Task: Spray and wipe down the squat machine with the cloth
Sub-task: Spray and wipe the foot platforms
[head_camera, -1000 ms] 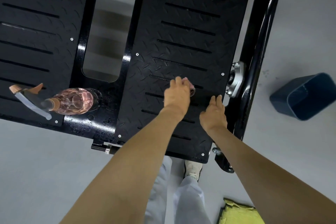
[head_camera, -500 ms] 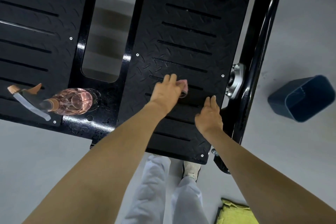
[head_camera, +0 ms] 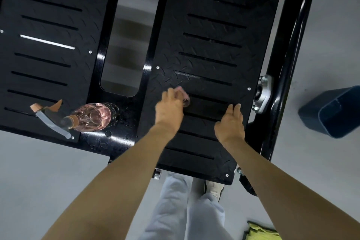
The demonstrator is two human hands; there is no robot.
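The squat machine's right black tread footplate (head_camera: 212, 45) lies below me, slotted and screwed down. My left hand (head_camera: 171, 107) presses a small pink cloth (head_camera: 185, 96) onto its lower middle; most of the cloth is hidden under the fingers. My right hand (head_camera: 230, 122) rests flat on the plate near its right edge, fingers together, holding nothing. A clear pink spray bottle (head_camera: 85, 117) with a copper trigger head lies on its side on the frame between the two footplates, at the left.
The left footplate (head_camera: 48, 45) fills the upper left. A black frame tube (head_camera: 288, 68) with a silver bearing block (head_camera: 263, 93) runs along the right. A dark blue bin (head_camera: 335, 111) stands on the grey floor at right. A yellow cloth (head_camera: 261, 230) lies bottom right beside my legs.
My left hand has slid the pink cloth leftward across the right footplate. My right hand has stayed pressed near the plate's right edge. The bottle has not moved.
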